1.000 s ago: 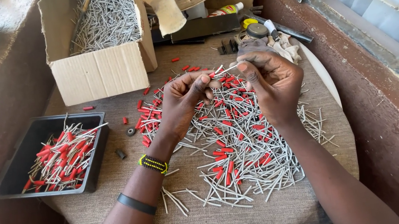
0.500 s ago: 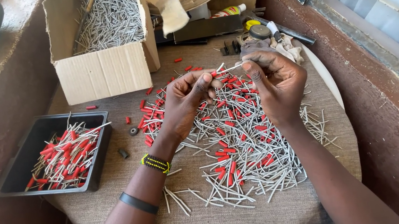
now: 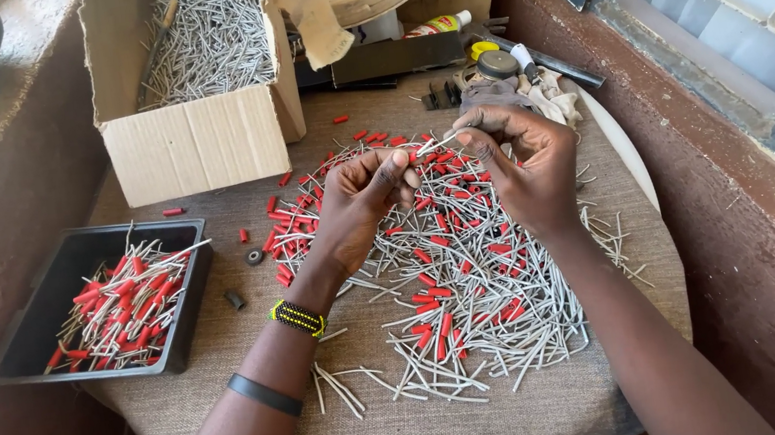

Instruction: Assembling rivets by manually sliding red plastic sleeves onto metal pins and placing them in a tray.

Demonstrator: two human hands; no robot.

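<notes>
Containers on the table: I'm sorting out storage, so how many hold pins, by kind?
Cardboard box of bare grey pins: 1
Black tray of red-sleeved pins: 1
Total: 2
The loose pile on the cloth is too dense to count. Left hand and right hand hold one pin between them.

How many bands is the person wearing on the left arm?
2. A yellow-and-black beaded bracelet sits at the wrist just below the left hand; a plain dark band sits farther up the forearm. The right hand's wrist shows none.
</notes>
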